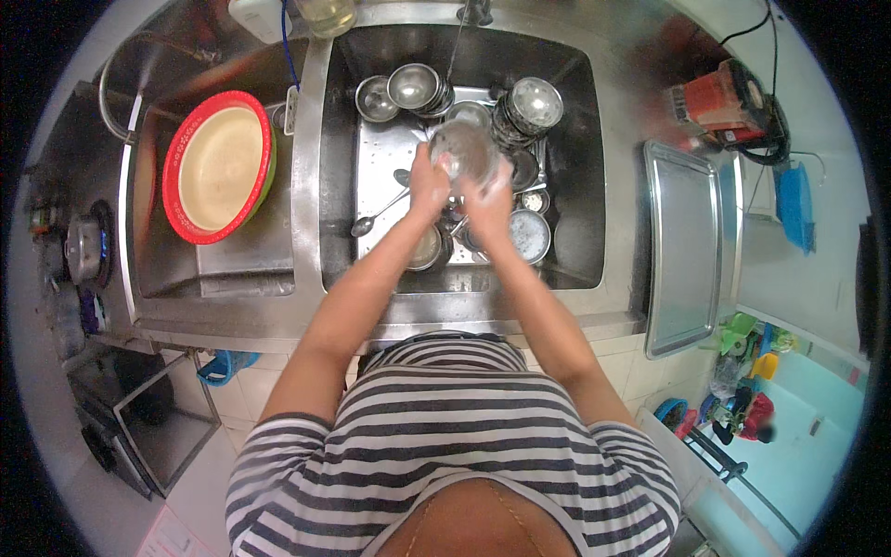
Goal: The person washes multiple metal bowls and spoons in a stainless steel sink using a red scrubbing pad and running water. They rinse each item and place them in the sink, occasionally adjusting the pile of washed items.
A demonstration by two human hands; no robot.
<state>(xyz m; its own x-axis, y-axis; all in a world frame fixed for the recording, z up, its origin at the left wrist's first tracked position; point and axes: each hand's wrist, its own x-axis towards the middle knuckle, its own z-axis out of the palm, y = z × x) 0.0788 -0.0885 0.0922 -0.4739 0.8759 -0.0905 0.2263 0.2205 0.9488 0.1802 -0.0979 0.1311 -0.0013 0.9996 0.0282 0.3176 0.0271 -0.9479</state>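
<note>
My left hand (429, 182) grips the near left side of a round bowl (465, 147), which looks metallic but is blurred by motion. At its lower right, my right hand (489, 198) presses against the same bowl; its fingers are blurred and whitish, as if wet or soapy. Just beyond stand a stack of steel bowls (534, 103) on the right and another bowl stack (415, 87) on the left. A metal spoon (363, 225) rests on a steel tray (376, 157) in the sink basin. Below my right hand sits a bowl of cloudy, foamy liquid (529, 235).
A red-rimmed plastic basin (175, 167) stands tilted in the left sink. The faucet (477, 10) is at the back edge, with a thin stream below it. On the right are a large metal tray (682, 244) and a red-and-black appliance (727, 104). A pot (85, 247) sits over a blue flame at far left.
</note>
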